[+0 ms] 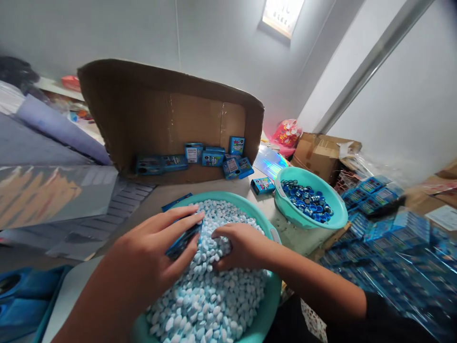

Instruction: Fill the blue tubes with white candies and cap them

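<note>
My left hand (157, 243) is closed around a small dark-blue box (183, 240) and holds it tilted over a turquoise basin (273, 233). The basin is heaped with small white and pale-blue candies (200, 305). Lower and to the right of the box, my right hand (239, 245) is dug into the heap, its fingers curled around some candies; part of its fingertips is buried. A flat blue piece (176, 202) lies against the far left rim of the basin.
A cardboard box (153, 109) lies on its side behind, with several blue boxes (213, 156) inside. One blue box (263, 186) sits by a second turquoise basin (339, 209) of blue caps (310, 202). Wrapped blue packs (385, 252) are stacked right; a blue tray (53, 309) stands left.
</note>
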{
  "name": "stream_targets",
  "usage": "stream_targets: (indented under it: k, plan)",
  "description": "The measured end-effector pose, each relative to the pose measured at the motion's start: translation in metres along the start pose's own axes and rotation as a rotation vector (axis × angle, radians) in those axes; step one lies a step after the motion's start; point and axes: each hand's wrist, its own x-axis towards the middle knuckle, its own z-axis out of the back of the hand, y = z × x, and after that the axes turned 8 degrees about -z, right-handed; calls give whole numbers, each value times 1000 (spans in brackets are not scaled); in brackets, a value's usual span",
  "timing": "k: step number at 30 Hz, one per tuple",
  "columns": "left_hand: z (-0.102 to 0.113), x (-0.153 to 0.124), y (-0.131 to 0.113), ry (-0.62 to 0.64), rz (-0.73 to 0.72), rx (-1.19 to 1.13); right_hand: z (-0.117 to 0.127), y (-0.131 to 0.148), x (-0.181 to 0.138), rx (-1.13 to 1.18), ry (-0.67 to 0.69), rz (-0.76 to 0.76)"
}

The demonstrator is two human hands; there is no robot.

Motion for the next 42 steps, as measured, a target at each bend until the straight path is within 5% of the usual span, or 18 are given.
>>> stream_targets:
  k: [6,12,18,21,27,42]
  plan:
    - [-13,-4,-12,-199,142,-185,-2,-5,5,296,-19,-62]
    - [-15,-8,-14,-253,285,-161,2,9,5,895,-148,-133]
    - [-17,-10,-16,-161,465,-253,24,42,18,1329,-433,59]
    - [-21,-11,-18,-176,378,-312,32,62,36,1477,-482,151]
    - [-23,-10,-19,-184,277,-346,24,88,56,1553,-548,166]
    - [-23,-4,-28,-134,262,-359,9,80,42,1472,-490,167]
